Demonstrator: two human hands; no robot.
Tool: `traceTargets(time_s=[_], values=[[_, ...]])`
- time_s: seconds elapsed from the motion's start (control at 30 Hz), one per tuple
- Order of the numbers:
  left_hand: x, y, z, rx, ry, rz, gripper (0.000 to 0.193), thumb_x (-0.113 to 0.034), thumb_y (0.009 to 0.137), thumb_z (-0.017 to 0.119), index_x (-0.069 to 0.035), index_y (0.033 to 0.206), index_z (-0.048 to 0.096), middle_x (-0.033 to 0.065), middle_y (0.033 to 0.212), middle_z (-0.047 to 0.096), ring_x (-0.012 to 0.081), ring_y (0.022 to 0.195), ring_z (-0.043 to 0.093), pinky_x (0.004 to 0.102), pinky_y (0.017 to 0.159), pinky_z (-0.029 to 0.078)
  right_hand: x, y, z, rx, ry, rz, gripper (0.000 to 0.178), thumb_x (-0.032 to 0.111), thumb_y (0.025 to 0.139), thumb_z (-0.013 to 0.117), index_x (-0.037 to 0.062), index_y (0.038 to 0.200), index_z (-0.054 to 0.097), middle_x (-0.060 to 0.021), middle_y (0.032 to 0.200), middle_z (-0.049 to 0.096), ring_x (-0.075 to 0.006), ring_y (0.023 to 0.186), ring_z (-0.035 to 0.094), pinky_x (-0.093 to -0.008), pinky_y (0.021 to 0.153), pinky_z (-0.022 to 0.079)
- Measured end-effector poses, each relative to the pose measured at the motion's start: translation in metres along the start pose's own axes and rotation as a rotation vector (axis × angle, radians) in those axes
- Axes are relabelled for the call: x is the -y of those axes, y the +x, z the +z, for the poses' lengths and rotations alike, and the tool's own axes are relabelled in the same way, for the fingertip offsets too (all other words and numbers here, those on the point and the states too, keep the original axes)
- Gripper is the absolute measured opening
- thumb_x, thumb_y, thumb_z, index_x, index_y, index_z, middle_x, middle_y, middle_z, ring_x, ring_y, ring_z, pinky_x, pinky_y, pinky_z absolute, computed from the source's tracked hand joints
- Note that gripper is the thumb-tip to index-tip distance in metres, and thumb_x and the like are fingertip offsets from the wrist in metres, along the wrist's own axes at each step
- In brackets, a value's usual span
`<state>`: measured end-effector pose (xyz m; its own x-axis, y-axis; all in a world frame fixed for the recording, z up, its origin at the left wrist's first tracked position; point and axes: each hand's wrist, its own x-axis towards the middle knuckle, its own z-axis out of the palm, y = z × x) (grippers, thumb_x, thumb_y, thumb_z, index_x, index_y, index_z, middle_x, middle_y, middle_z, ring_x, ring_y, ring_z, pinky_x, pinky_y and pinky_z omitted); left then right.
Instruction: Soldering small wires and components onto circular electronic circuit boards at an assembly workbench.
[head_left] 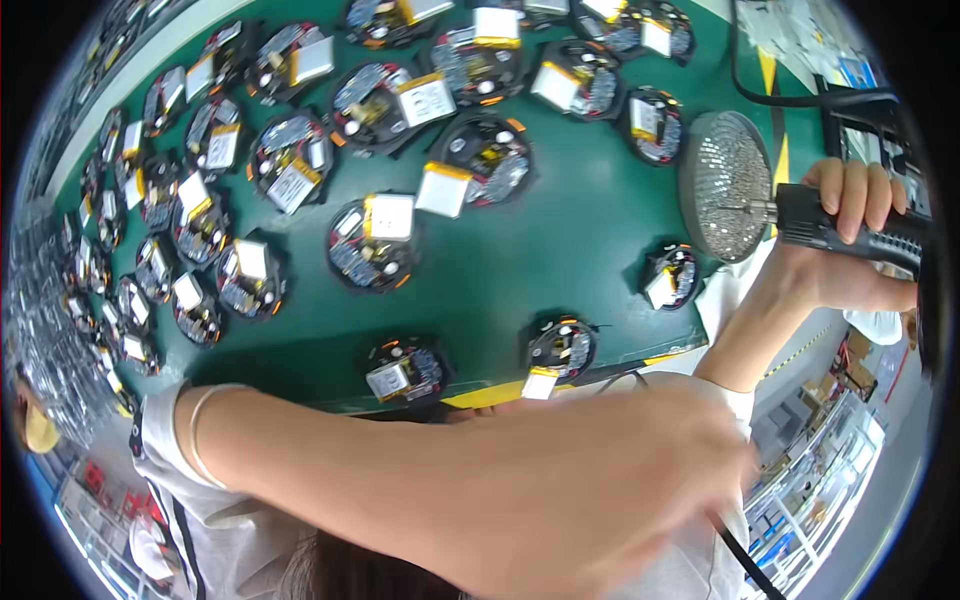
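My right hand (855, 200) is closed round a black electric screwdriver (800, 215), held nearly level. Its metal tip points left, over the small screws (740, 205) in a round grey dish (702, 215). Across the front of my body reaches my left arm, and my left hand (680, 470) is blurred by motion. A black cable (745, 560) runs down from its curled fingers, which seem to grip it. Closest to the dish is a small round black assembly (672, 275) with a circuit board and a white battery pack.
Many similar assemblies (365, 245) lie over the green table (480, 300), with two at the near edge (560, 350). A thick black cord (790, 100) runs behind the dish. Clear plastic parts (45, 310) are heaped at far left. Shelving (820, 470) stands at lower right.
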<state>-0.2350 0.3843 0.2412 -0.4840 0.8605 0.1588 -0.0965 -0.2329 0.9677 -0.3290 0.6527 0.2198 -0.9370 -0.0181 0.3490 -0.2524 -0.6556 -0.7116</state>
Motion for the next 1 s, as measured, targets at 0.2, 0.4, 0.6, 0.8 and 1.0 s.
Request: traceTargets(time_s=[0.2, 0.4, 0.6, 0.8, 1.0], values=[[0.042, -0.004, 0.026, -0.188, 1.121, -0.257, 0.047, -0.02, 0.07, 0.074, 0.004, 0.104, 0.053, 0.0167, 0.106, 0.053, 0.0327, 0.097, 0.052, 0.0388, 0.081, 0.048, 0.014, -0.004, -0.006, -0.006, 0.017, 0.001, 0.076, 0.074, 0.056, 0.074, 0.0075, 0.088, 0.056, 0.0037, 0.068, 0.048, -0.0081, 0.054, 0.045, -0.0253, 0.058, 0.036], [0.05, 0.003, 0.001, -0.281, 1.117, -0.11, 0.043, -0.006, 0.069, 0.072, 0.005, 0.104, 0.051, 0.0225, 0.114, 0.05, 0.0394, 0.101, 0.054, 0.0442, 0.087, 0.047, -0.003, -0.01, 0.002, 0.093, -0.012, -0.058, 0.077, 0.078, 0.06, 0.07, 0.0087, 0.091, 0.056, 0.0034, 0.071, 0.05, -0.0095, 0.056, 0.046, -0.0259, 0.059, 0.038], [0.07, 0.018, -0.021, -0.47, 1.021, 0.063, 0.049, -0.002, 0.061, 0.078, 0.001, 0.104, 0.055, 0.0192, 0.113, 0.056, 0.0389, 0.099, 0.055, 0.0441, 0.083, 0.046, 0.008, -0.018, 0.003, 0.421, -0.224, -0.024, 0.085, 0.079, 0.065, 0.066, 0.0055, 0.107, 0.057, -0.0004, 0.08, 0.055, -0.0117, 0.061, 0.052, -0.0294, 0.06, 0.041], [0.073, 0.021, -0.024, -0.532, 1.007, 0.078, 0.047, -0.004, 0.058, 0.08, -0.002, 0.1, 0.058, 0.0137, 0.11, 0.06, 0.0348, 0.099, 0.056, 0.0413, 0.082, 0.046, -0.001, -0.021, 0.026, 0.758, -0.44, 0.008, 0.089, 0.075, 0.071, 0.065, 0.0027, 0.122, 0.048, -0.006, 0.093, 0.054, -0.0178, 0.068, 0.056, -0.0333, 0.061, 0.044], [0.076, 0.018, -0.025, -0.543, 0.993, 0.08, 0.045, -0.005, 0.059, 0.08, -0.003, 0.099, 0.059, 0.013, 0.109, 0.061, 0.0337, 0.097, 0.057, 0.0406, 0.082, 0.047, -0.003, -0.021, 0.028, 0.817, -0.449, 0.078, 0.087, 0.073, 0.072, 0.065, 0.0043, 0.122, 0.046, -0.0068, 0.094, 0.053, -0.019, 0.069, 0.056, -0.0351, 0.06, 0.045]])
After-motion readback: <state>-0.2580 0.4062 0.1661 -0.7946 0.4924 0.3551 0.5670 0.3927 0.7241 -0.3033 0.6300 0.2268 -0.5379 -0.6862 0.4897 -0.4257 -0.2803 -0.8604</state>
